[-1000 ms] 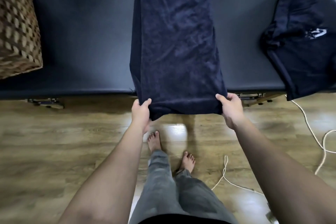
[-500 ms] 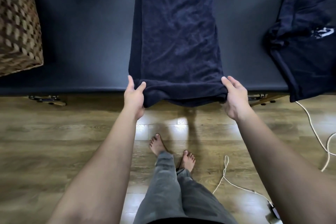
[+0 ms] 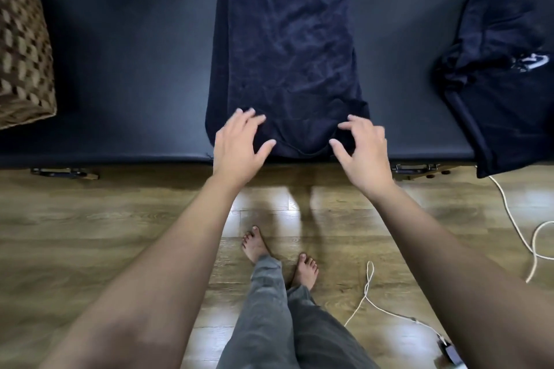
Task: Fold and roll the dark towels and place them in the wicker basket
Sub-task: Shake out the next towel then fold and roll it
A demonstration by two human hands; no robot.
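Dark terry towel [image 3: 289, 48] is lying lengthwise across the black padded bench [image 3: 129, 63], folded into a long strip, its near end turned up into a first small roll at the bench edge. The left hand [image 3: 238, 147] and right hand [image 3: 361, 153] are hovering over the two corners of that roll, fingers spread wide and curled, gripping nothing; the placement suggests they are readying to press down and push the roll away evenly. The wicker basket [image 3: 24, 48] is sitting at the bench's left end, well apart from the towel. A second dark towel [image 3: 503, 105] is lying bunched at the right end, partly hanging over the edge, apparently awaiting its turn. Rolling is judged barely started.
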